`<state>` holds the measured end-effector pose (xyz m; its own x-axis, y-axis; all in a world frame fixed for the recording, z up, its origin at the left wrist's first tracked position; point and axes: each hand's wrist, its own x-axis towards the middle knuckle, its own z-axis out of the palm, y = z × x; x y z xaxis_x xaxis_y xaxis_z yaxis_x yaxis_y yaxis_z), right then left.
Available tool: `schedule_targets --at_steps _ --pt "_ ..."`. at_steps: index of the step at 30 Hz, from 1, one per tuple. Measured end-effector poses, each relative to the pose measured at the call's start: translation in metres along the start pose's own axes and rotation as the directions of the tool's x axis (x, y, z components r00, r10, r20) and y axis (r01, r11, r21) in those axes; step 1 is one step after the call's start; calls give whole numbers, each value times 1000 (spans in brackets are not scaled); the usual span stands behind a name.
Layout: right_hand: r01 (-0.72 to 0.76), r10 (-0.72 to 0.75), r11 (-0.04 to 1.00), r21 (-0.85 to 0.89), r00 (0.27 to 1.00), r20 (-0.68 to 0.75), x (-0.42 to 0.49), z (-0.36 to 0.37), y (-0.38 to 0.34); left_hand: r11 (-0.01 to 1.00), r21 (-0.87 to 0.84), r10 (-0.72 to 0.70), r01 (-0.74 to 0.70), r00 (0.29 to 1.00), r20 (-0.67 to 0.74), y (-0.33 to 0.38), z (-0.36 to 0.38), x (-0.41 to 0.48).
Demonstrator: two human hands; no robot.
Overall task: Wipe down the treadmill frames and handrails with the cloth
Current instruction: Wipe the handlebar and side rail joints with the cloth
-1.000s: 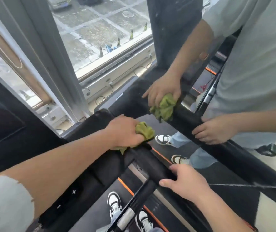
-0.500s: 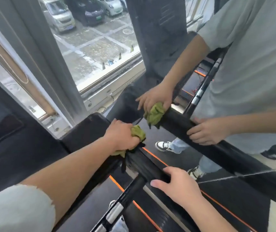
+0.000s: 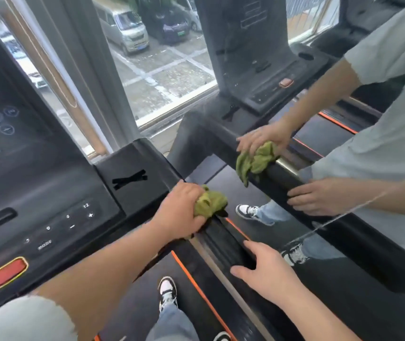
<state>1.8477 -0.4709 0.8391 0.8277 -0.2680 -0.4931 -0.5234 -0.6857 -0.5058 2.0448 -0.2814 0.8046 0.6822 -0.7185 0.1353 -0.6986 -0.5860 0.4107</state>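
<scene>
Two hands meet the handrail: your left hand clamps its fingers on the green cloth at the console end, your right hand rests straight-fingered farther back, a mirror just beside the rail.

Head-worn view, steeply downward, close

- Cloth: olive green, plain.
- Handrail, centre of the frame: black.
- Console button, lower left: red with a yellow rim.
- Belt-edge stripe: orange.
- Sneaker, bottom centre: black and white.
</scene>
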Motion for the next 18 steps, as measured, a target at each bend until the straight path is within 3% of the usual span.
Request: schedule_targets --at_steps 3,5,7,10,12,14,16,18 --pt "24 -23 998 56 1000 -13 -12 3 17 949 11 -312 316 941 -135 -9 -6 12" --pt "33 -30 998 62 999 -36 -19 6 27 918 -114 -396 379 895 -204 24 7 0" --pt "36 -33 997 63 998 -44 -24 5 31 942 -212 -306 261 927 -216 73 35 -33" --pt "54 -53 998 41 998 -26 -26 3 32 950 -312 -18 -12 995 -94 127 68 -91" --pt "58 -58 998 0 998 -9 -22 -1 33 950 -258 165 -177 984 -70 115 73 -97" --pt "62 -61 998 -23 998 25 -17 -4 32 968 -109 226 -227 974 -23 83 60 -79" --pt "57 -56 998 -21 998 33 -13 -8 30 995 -54 80 -84 993 -82 53 40 -54" --pt "29 -30 999 12 999 41 -12 -10 26 983 -86 -179 164 962 -208 30 24 -31"
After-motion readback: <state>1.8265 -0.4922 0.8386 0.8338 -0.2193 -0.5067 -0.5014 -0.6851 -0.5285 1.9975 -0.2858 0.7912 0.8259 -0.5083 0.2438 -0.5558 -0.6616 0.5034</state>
